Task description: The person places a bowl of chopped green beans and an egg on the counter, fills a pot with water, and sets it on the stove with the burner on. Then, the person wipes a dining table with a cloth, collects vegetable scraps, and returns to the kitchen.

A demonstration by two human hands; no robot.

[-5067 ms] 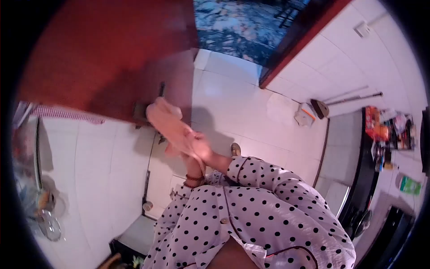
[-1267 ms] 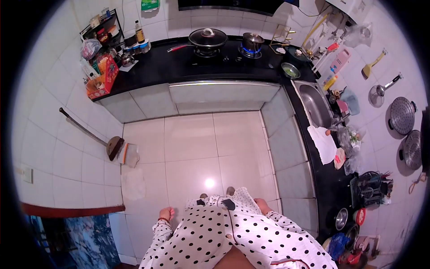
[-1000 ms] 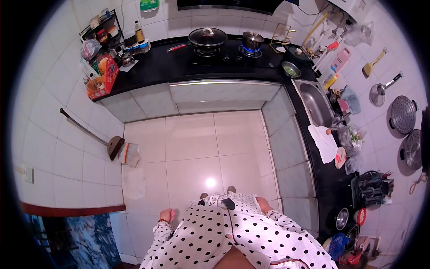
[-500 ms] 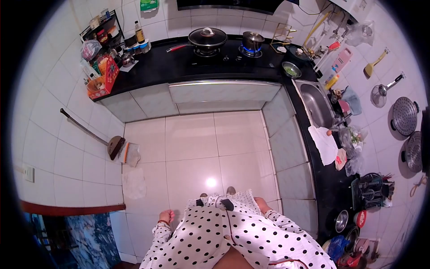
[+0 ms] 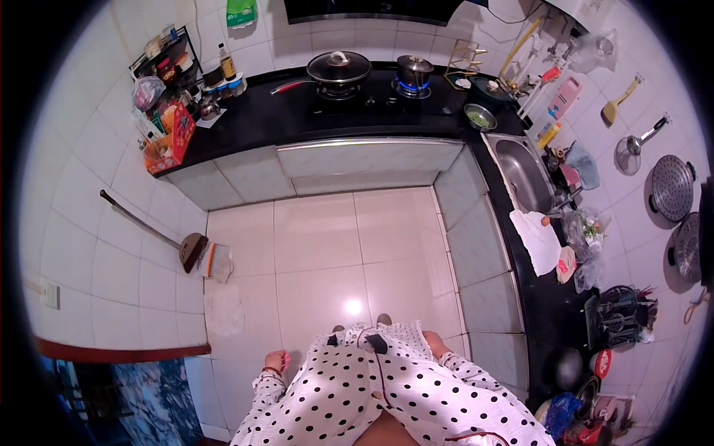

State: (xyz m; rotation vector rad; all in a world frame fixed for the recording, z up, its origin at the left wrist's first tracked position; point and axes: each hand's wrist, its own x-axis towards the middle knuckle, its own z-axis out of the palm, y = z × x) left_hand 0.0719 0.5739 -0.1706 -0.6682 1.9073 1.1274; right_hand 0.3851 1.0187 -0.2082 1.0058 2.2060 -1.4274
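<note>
Head view: beside white black-dotted clothing (image 5: 331, 386), my left hand (image 5: 277, 361) hangs half-open, and my right hand (image 5: 435, 345), grip I cannot tell, while a round metallic bowl (image 5: 489, 112) holds greens (image 5: 477, 119).

The person's trunk (image 5: 335, 394) fills the view at 6 o'clock, and both arms hang low, one at each side of it. The left hand (image 5: 275, 361) is at 7 o'clock; its forearm (image 5: 267, 385) points toward 1 o'clock, and the fingers are bent inward, how tightly I cannot tell. The right hand (image 5: 435, 344) is at 5 o'clock, its forearm (image 5: 476, 374) directed toward 10 o'clock; its fingers are mostly hidden. The two hands are well apart.
</note>
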